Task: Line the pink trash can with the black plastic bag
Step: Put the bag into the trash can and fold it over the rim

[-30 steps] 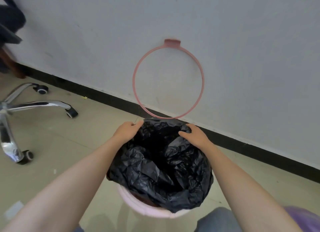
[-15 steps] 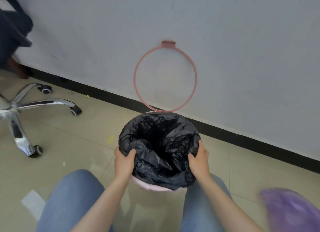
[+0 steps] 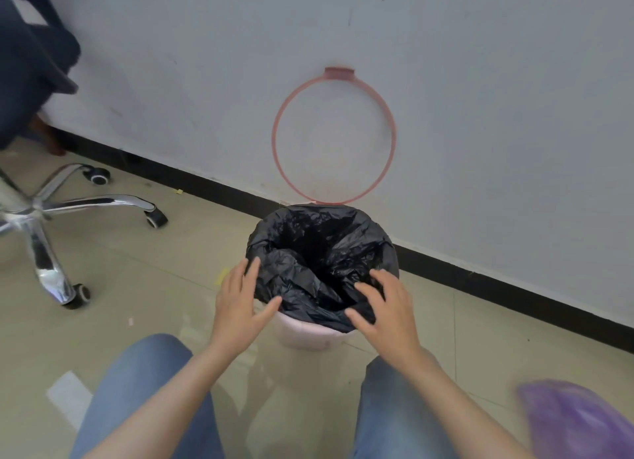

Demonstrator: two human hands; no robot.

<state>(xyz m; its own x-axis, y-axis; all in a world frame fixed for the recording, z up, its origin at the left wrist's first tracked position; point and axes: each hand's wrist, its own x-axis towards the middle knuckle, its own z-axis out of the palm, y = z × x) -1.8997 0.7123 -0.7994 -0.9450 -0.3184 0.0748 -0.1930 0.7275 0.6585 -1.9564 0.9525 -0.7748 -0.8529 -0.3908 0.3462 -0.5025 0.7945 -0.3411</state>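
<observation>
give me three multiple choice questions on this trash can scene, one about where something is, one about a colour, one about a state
1. Where is the pink ring?
A. Flat on the floor
B. Against the wall behind the trash can
C. On the chair base

2. What colour is the bag in the can?
A. Black
B. White
C. Green

3. How are the left hand and right hand?
A. Both clenched into fists
B. Only one in view
C. Open, fingers spread, by the can's near rim

Answers:
1 B, the ring stands upright against the wall above the can.
2 A, crinkled black plastic fills the opening.
3 C, both hands show splayed fingers.
</observation>
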